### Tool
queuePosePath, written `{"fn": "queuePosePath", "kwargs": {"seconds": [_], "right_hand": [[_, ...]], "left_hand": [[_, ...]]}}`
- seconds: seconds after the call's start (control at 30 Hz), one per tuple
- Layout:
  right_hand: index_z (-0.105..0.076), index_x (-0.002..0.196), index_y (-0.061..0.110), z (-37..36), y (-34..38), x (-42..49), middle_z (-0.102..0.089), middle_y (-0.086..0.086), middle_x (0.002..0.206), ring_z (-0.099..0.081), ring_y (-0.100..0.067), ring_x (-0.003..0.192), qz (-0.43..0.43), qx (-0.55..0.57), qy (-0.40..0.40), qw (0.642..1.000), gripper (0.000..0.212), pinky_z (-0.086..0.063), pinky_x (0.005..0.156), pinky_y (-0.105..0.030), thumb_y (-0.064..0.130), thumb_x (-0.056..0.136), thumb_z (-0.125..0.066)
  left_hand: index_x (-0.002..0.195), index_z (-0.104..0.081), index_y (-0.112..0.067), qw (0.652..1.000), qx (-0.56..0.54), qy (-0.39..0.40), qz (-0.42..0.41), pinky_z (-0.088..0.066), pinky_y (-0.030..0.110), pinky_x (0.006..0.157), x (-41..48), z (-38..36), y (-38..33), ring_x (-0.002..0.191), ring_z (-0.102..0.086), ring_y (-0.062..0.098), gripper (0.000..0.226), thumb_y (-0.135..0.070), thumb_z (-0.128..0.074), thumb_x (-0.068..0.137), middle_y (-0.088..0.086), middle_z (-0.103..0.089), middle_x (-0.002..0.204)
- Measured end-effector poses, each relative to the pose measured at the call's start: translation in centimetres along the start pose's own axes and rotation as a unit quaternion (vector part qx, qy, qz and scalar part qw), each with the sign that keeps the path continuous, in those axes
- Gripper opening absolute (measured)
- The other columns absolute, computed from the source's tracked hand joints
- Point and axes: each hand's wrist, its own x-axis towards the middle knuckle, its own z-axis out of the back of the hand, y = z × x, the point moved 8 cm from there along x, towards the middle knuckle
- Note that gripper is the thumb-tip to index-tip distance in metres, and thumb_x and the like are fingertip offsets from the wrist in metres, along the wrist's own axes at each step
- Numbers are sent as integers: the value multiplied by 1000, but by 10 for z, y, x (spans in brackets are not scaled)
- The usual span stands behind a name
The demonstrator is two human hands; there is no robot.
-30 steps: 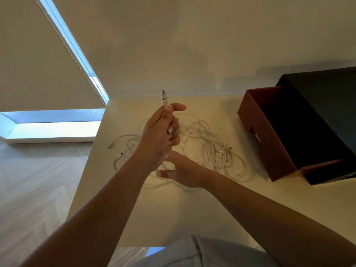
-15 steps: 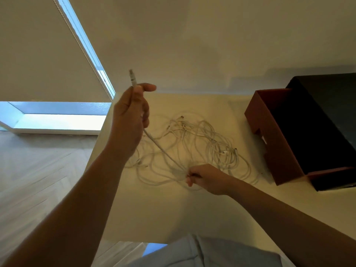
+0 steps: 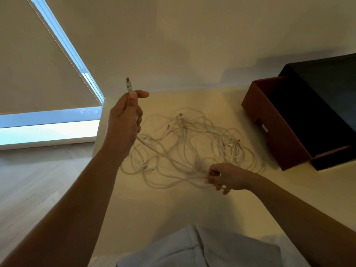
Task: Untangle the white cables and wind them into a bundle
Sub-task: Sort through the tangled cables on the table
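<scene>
You have one end of the white cables (image 3: 192,143) lifted clear of the heap, so the job in hand is to free that single length from the rest. Your left hand (image 3: 125,120), left of the frame's centre, is raised above the table (image 3: 154,209) with the back of the hand towards you. Its fingers curl round the cable just below the plug (image 3: 128,86), which sticks up above your fist, and the thumb points off to the right. From that fist the cable runs down and right into the tangle, which lies spread loosely across the middle of the table between your two hands. Your right hand (image 3: 225,178) sits low at the lower right edge of the heap, close to the table top, pinching a strand between thumb and fingertips, wrist bent inwards. To do this well, I would draw slowly with the raised hand and let the lower one feed and steer the strand, not clamp it, so that loops slide off rather than pull into knots. Watch the small plugs scattered through the heap, as each one can snag on a crossing. Whether the strand you are pinching is the same cable you are lifting cannot be told from here, so follow it by feel before you pull harder. The open box (image 3: 269,120) at the right stands apart from the heap.
</scene>
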Motion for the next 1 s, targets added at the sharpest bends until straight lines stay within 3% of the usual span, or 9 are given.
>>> {"fn": "queuePosePath", "kwargs": {"seconds": [0.1,0.23,0.33,0.5,0.57,0.7,0.83,1.0], "right_hand": [[-56,90,13,-14,-18,0,-57,-6,75,-59,-17,70,-61,94,1,994,42,-54,59,-29,54,93,-48],[-58,91,12,-26,-40,-4,-61,-3,78,-63,-17,71,-107,21,2,994,23,-59,66,-34,31,98,-48],[-55,85,7,-28,-45,0,-60,-4,76,-60,-17,65,-115,67,-80,988,14,-54,56,-27,19,93,-58],[-48,88,6,-19,-54,2,-56,-15,82,-59,-23,65,-130,292,-270,908,17,-55,56,-34,10,87,-65],[-48,102,9,-21,-59,2,-55,-16,86,-57,-24,67,-140,359,-302,872,24,-55,57,-37,11,86,-65],[-51,115,19,-28,-58,6,-48,-8,85,-46,-15,65,-143,448,-315,825,31,-50,52,-28,13,88,-65],[-62,111,15,-26,-51,8,-49,-8,84,-43,-14,60,-127,477,-324,807,24,-46,50,-24,11,88,-64],[-59,98,14,-21,-36,11,-53,-2,76,-49,-14,65,-81,493,-327,802,9,-47,59,-27,11,90,-63]], "left_hand": [[102,-64,-21,999,0,20,27,-18,18,41,2,2,16,50,-24,6,30,-28,-35,105,-11,-32,52],[100,-64,-22,997,10,54,52,-18,19,42,6,7,32,50,-23,7,30,-28,-35,105,-11,-33,52],[99,-65,-24,993,20,87,73,-19,18,41,6,8,46,48,-22,6,31,-29,-35,105,-12,-32,52],[99,-66,-23,985,31,145,89,-14,23,43,-1,2,61,50,-21,7,31,-29,-35,105,-9,-30,55],[99,-66,-24,983,25,156,96,-13,24,44,-2,3,66,50,-20,8,31,-30,-36,105,-7,-29,56],[102,-68,-24,977,61,174,111,-17,19,42,-6,4,76,50,-23,7,31,-33,-38,104,-6,-31,58],[102,-69,-26,967,85,201,129,-22,15,42,-12,3,84,50,-25,6,30,-33,-40,103,-12,-34,56],[101,-69,-24,967,80,205,128,-22,13,41,-15,1,83,49,-25,5,27,-28,-42,102,-12,-33,56]]}}
